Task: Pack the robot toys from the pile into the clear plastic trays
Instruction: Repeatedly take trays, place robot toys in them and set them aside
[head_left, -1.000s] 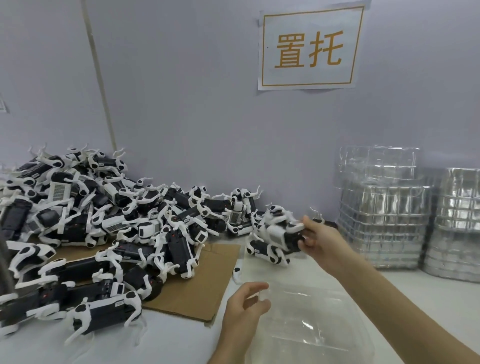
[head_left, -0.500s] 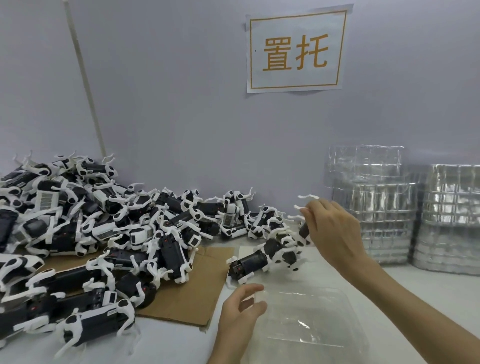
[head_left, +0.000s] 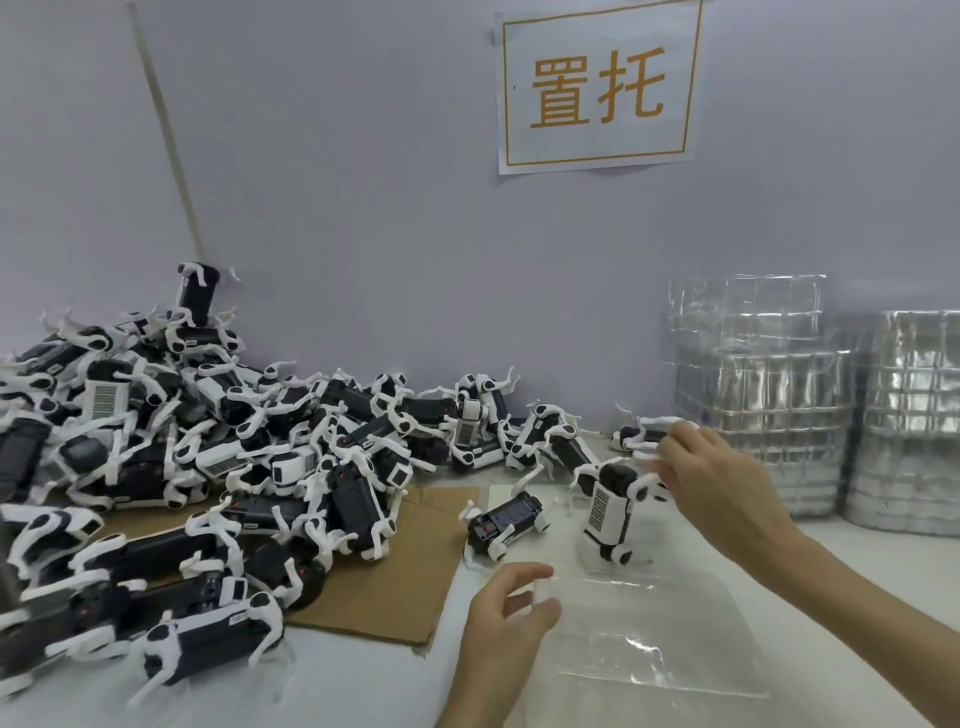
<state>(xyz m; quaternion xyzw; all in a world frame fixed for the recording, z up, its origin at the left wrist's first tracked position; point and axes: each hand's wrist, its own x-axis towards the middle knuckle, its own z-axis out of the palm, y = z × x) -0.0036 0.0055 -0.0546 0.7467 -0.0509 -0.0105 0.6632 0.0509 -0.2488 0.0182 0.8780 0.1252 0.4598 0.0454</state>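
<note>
A big pile of black-and-white robot dog toys (head_left: 197, 457) covers the left of the table. My right hand (head_left: 722, 483) pinches the white leg of one robot toy (head_left: 610, 506), which hangs nose down just above the far edge of a clear plastic tray (head_left: 675, 654). Another robot toy (head_left: 501, 525) lies on its side on the table, left of the hanging one. My left hand (head_left: 506, 618) holds the tray's near left edge between thumb and curled fingers.
Two tall stacks of clear trays (head_left: 763, 410) stand at the back right against the wall. A flat sheet of brown cardboard (head_left: 395, 587) lies under the pile. A paper sign (head_left: 597, 85) hangs on the wall.
My right hand lifted a toy out of the pile's right end and swung it toward the tray; a second toy dropped onto the table. My left hand stayed at the tray's edge.
</note>
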